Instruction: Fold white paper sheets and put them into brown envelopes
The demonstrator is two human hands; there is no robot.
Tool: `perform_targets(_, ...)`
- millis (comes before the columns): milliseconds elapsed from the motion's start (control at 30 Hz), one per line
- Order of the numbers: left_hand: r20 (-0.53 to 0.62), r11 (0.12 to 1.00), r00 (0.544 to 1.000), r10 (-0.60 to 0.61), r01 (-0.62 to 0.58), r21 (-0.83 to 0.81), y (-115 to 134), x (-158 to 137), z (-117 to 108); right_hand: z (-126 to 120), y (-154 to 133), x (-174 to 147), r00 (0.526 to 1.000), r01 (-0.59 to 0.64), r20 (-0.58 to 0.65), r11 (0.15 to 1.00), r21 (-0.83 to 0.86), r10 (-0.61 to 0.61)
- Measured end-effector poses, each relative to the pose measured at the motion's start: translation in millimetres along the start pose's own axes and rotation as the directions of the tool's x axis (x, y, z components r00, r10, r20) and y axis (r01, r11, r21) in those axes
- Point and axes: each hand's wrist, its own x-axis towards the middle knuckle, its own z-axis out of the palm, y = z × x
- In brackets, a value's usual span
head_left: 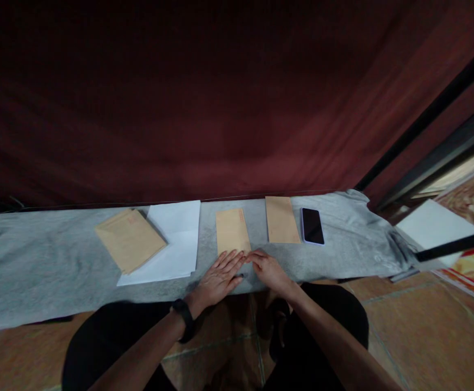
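A tan paper envelope [232, 228] with red print at its far right corner lies in front of me. My left hand [220, 278] rests flat across its near end, fingers stretched out. At the near right corner my right hand [266, 269] has its fingers bent and pressed together on the envelope's edge; the fingertips are partly hidden. A second envelope [281, 220] lies to the right, apart from both hands. On the left, a stack of tan envelopes [131, 239] sits askew on white paper sheets [180, 233].
A grey cloth [57, 293] covers the narrow bench. A phone [312, 226] with a dark screen lies right of the envelopes. Behind rises a dark red panel [220, 136]. A black bar [424, 119] and a white board [436, 225] are at the right.
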Motion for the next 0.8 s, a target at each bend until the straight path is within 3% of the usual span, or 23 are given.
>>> perform_targets(100, -0.005, 1.000, 1.000, 0.016, -0.016, 0.025, 5.4, -8.7, -3.5, 1.0, -0.1, -0.3, 0.999, 0.027, -0.018, 0.998, -0.062, -0.028)
perform_targets(200, -0.007, 0.999, 1.000, 0.000, 0.000, 0.043, 6.4, -10.0, -1.7, 6.3, 0.9, -2.8, 0.997, 0.076, 0.042, 0.982, -0.171, -0.070)
perform_targets(400, 0.005, 0.999, 1.000, -0.003, 0.002, 0.040, 6.2, -7.8, 0.3, 14.1, 11.5, 5.8, 0.994, 0.060, 0.108, 0.949, -0.308, -0.028)
perform_targets(567, -0.009, 1.000, 1.000, 0.000, 0.000, 0.024, 7.0, -7.7, -2.5, 13.2, 24.8, 35.3, 0.993, 0.058, 0.117, 0.926, -0.374, -0.015)
perform_targets(800, -0.011, 1.000, 1.000, -0.004, 0.004, 0.000, 5.5, -7.7, -1.4, 17.4, 41.2, 93.6, 1.000, 0.012, 0.018, 0.897, -0.442, -0.005)
